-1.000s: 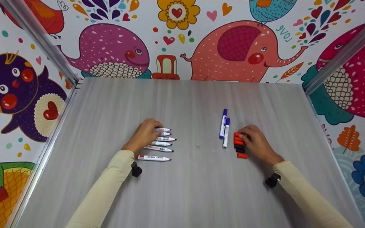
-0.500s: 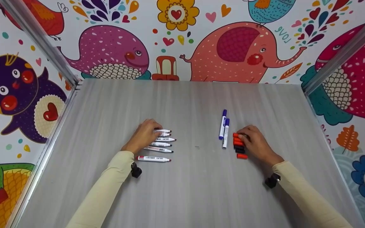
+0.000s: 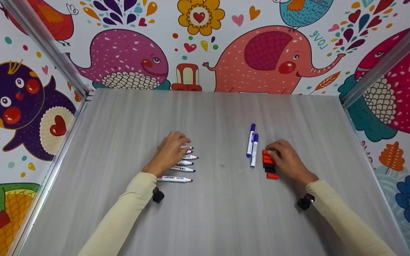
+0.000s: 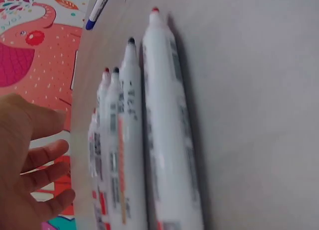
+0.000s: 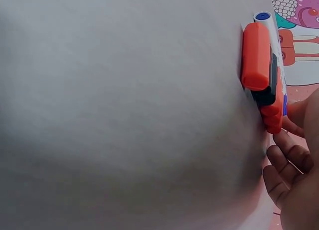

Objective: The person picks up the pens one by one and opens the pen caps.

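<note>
White uncapped markers (image 3: 174, 179) lie in a column on the left side of the table, with red and black tips pointing right. My left hand (image 3: 171, 151) is over the far ones; in the left wrist view its fingers (image 4: 47, 177) are spread loosely beside the markers, holding none. On the right, red caps (image 3: 267, 156) and black caps (image 3: 269, 168) form a short row. My right hand (image 3: 288, 160) is at the far end of this row, thumb and index finger by the farthest red cap. In the right wrist view its other fingers (image 5: 284, 168) are loosely bent.
Two blue-capped markers (image 3: 254, 151) lie side by side just left of the caps. A small dark mark (image 3: 222, 165) is on the grey table (image 3: 208, 213). Patterned walls (image 3: 205, 46) and metal posts (image 3: 386, 57) bound the table.
My left hand has shifted slightly right and its fingers have opened away from the far markers. My right hand stays by the caps, almost unmoved.
</note>
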The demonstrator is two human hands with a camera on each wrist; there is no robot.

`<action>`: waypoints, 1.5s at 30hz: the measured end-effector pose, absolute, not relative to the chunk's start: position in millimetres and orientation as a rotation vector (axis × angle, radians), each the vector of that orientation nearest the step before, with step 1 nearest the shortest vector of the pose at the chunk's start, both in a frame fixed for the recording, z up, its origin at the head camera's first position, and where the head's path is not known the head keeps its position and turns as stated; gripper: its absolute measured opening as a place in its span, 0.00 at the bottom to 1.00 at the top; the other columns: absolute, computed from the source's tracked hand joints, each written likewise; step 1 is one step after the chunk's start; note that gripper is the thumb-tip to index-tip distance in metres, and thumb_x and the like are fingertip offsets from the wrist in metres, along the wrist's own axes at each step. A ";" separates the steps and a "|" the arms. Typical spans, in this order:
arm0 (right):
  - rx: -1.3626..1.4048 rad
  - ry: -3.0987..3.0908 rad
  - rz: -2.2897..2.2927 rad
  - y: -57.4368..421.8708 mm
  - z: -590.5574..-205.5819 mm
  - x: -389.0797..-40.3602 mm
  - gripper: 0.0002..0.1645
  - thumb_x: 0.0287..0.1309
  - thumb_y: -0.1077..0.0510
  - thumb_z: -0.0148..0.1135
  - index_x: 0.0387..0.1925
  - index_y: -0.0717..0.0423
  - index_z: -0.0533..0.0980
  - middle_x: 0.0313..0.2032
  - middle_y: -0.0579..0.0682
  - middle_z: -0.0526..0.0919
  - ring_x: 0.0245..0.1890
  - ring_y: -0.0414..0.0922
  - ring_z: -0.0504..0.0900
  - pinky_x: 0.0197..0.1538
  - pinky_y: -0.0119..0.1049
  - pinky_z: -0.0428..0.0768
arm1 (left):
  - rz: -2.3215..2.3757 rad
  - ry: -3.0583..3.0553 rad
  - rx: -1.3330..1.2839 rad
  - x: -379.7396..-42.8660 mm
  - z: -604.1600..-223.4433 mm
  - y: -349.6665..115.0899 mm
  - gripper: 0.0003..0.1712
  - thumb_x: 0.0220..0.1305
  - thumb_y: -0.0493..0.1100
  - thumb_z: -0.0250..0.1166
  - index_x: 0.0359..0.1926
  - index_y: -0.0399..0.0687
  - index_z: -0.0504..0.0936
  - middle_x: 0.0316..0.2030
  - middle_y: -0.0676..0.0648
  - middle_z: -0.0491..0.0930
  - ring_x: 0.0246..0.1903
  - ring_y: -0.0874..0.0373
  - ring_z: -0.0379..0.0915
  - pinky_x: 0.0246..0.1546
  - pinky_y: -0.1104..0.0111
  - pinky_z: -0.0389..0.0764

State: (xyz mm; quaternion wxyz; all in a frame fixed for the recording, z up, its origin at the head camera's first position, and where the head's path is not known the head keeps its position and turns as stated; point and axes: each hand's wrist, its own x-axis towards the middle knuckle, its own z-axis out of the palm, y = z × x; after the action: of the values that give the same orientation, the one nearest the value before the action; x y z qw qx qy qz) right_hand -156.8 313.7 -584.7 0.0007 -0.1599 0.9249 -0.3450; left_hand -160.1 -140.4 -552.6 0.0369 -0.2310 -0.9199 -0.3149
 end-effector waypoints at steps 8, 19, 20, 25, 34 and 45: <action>-0.536 2.916 -1.086 312.8 -584.3 -161.4 0.14 0.79 0.61 0.66 0.58 0.65 0.85 0.53 0.59 0.84 0.55 0.56 0.79 0.62 0.56 0.78 | -0.936 -2.712 -0.879 -151.7 -549.1 -109.6 0.14 0.74 0.36 0.72 0.57 0.35 0.89 0.53 0.40 0.85 0.58 0.43 0.78 0.61 0.49 0.80; -0.576 2.921 -1.072 307.9 -583.5 -165.9 0.15 0.77 0.62 0.68 0.59 0.66 0.84 0.54 0.60 0.84 0.55 0.56 0.79 0.62 0.57 0.78 | -0.984 -2.651 -0.943 -140.9 -561.4 -71.0 0.15 0.73 0.36 0.74 0.58 0.35 0.88 0.52 0.42 0.86 0.56 0.45 0.79 0.60 0.52 0.82; -0.580 2.921 -1.070 307.4 -583.2 -166.3 0.16 0.77 0.62 0.68 0.59 0.67 0.83 0.54 0.60 0.84 0.55 0.57 0.79 0.62 0.57 0.79 | -0.989 -2.653 -0.941 -139.7 -562.9 -67.7 0.15 0.73 0.36 0.74 0.58 0.35 0.88 0.52 0.42 0.86 0.57 0.45 0.79 0.60 0.52 0.82; -0.587 2.903 -1.041 305.1 -581.0 -168.6 0.18 0.77 0.62 0.68 0.61 0.68 0.82 0.57 0.61 0.83 0.58 0.58 0.78 0.65 0.59 0.78 | -0.998 -2.664 -0.936 -133.2 -569.1 -50.6 0.16 0.73 0.37 0.74 0.58 0.36 0.89 0.52 0.43 0.86 0.57 0.46 0.79 0.60 0.52 0.81; -0.562 2.873 -0.935 298.9 -573.3 -179.6 0.23 0.78 0.59 0.67 0.66 0.67 0.78 0.62 0.62 0.79 0.61 0.59 0.76 0.69 0.59 0.77 | -1.026 -2.669 -0.923 -123.0 -577.0 -21.2 0.17 0.74 0.40 0.74 0.59 0.38 0.88 0.53 0.44 0.86 0.57 0.49 0.79 0.61 0.56 0.81; -0.578 2.882 -0.881 294.8 -574.6 -187.3 0.27 0.78 0.57 0.69 0.69 0.68 0.75 0.64 0.64 0.77 0.63 0.60 0.76 0.69 0.59 0.78 | -0.991 -2.630 -0.898 -115.5 -590.4 8.0 0.16 0.72 0.42 0.76 0.56 0.40 0.89 0.52 0.45 0.85 0.56 0.49 0.79 0.56 0.55 0.81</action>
State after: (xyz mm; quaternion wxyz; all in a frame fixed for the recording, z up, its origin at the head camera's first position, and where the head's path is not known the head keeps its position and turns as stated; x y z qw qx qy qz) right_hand -187.3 294.8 -574.6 0.0366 -0.1882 0.9385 -0.2870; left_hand -115.5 8.0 -590.4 0.0956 -0.3030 -0.8872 -0.3345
